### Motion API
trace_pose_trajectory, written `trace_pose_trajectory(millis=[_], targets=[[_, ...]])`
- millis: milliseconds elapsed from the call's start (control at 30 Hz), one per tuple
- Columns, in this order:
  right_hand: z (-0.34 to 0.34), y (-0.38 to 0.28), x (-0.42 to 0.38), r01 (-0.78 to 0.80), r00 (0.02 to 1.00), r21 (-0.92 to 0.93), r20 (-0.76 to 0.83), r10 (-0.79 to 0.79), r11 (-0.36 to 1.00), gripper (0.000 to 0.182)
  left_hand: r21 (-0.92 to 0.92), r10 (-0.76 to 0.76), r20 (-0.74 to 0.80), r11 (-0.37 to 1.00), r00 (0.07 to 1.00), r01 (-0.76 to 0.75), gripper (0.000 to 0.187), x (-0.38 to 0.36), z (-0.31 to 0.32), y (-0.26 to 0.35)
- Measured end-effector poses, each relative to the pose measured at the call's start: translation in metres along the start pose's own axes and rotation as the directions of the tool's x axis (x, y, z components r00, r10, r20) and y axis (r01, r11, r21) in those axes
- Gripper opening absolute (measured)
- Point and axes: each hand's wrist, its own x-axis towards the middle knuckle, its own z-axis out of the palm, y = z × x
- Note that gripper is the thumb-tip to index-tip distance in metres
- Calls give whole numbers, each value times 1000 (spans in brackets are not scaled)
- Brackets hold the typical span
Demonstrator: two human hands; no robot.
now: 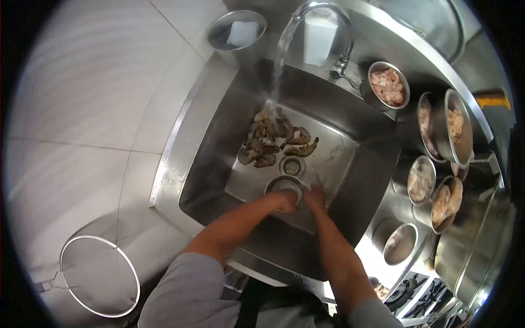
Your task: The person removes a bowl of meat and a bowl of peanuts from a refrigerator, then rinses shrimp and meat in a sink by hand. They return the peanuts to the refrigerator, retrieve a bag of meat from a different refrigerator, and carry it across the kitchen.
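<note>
Low in the steel sink (pixel 372 180), my left hand (pixel 285 201) reaches into a small round metal bowl (pixel 283 180); its fingers are hidden inside. My right hand (pixel 314 198) is close against the bowl's right side, its fingers smeared by motion. Just beyond the bowl is the drain (pixel 292 166). A heap of raw, shell-on shrimp (pixel 261 139) lies on the sink floor toward the tap, with a single shrimp (pixel 302 150) near the drain. Water (pixel 280 57) pours from the curved tap (pixel 349 41) onto the heap.
Metal containers of raw meat (pixel 389 86) line the right ledge, more of them farther down (pixel 421 180). A white bottle (pixel 320 37) stands behind the tap. A metal pot (pixel 237 34) sits at the far-left corner. A round wire-rimmed strainer (pixel 100 238) is at lower left.
</note>
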Motion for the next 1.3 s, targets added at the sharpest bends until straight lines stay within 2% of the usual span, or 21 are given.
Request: trace_pose_trajectory(millis=[33, 67, 100, 167, 200, 267, 333, 400, 433, 500, 567, 633, 700, 800, 867, 933, 1000, 1067, 1167, 1233, 1300], targets=[[5, 9, -2, -50, 998, -124, -31, 46, 991, 47, -15, 31, -9, 999, 999, -31, 26, -8, -44, 1], [7, 14, -3, -56, 998, -130, -34, 52, 990, 47, -345, 149, -68, 924, 986, -163, 24, 11, -70, -28], [6, 16, -8, -125, 992, -136, -11, 125, 983, 46, -408, -67, -380, 907, 923, -102, 26, -3, -111, -26], [1, 13, -7, -206, 978, -147, 12, 210, 967, 44, -267, -152, -785, 958, 601, -107, 43, 48, -155, -85], [-4, 9, -4, -235, 954, -189, 145, 263, 954, 42, -130, -137, -851, 990, 507, 49, 51, 58, -176, -99], [-2, 19, 7, -268, 909, -241, 258, 327, 933, 40, 33, -182, -763, 947, 620, 319, 61, 78, -207, -113], [3, 35, 15, -9, 984, -335, 166, 69, 942, 35, 75, -124, -748, 960, 652, 268, 65, 109, -211, -136], [-5, 31, 41, -168, 962, -388, 136, 236, 906, 35, 115, -68, -726, 969, 685, 218, 70, 141, -204, -158], [-10, 28, 53, -308, 918, -425, 103, 384, 851, 35, -86, -227, -651, 970, 724, 227, 73, 154, -200, -166], [-4, 49, 71, -107, 989, -133, 88, 119, 985, 39, -278, -369, -530, 926, 763, 256, 75, 168, -185, -170], [-4, 41, 115, -244, 961, -116, 101, 256, 963, 52, -98, -311, -492, 948, 813, 304, 72, 160, -169, -161], [-16, 3, 124, -310, 949, 238, 130, 286, 920, 62, -171, -246, -539, 968, 806, 182, 68, 156, -148, -162], [1, 4, 145, -293, 952, 121, 124, 279, 948, 66, -245, -197, -588, 968, 785, 60, 63, 148, -134, -161], [47, 18, 187, -188, 979, -153, 51, 197, 970, 73, -563, -304, -561, 822, 770, -86, 56, 129, -140, -154], [57, -1, 201, -120, 992, -306, -4, 125, 944, 76, -955, -369, -261, 236, 892, -182, 38, 126, -150, -157], [43, -59, 195, -351, 936, -152, -88, 341, 924, 82, -956, -205, -263, 185, 943, -227, 27, 114, -168, -157], [55, -60, 204, -308, 950, -211, -110, 291, 928, 82, -947, -207, -320, 69, 924, -313, 30, 114, -178, -149], [63, -61, 213, -260, 964, -272, -133, 231, 927, 82, -955, -176, -259, 192, 950, -225, 32, 113, -189, -153], [66, -55, 220, -325, 945, -297, -144, 294, 898, 69, -893, -188, -445, 170, 876, -417, 33, 96, -204, -122], [61, -57, 219, -285, 958, -373, -103, 266, 883, 56, -813, -383, -562, 418, 733, -405, 42, 76, -211, -102], [53, -57, 216, -151, 988, -302, -68, 137, 941, 52, -784, -404, -574, 524, 712, -334, 45, 82, -214, -111]])
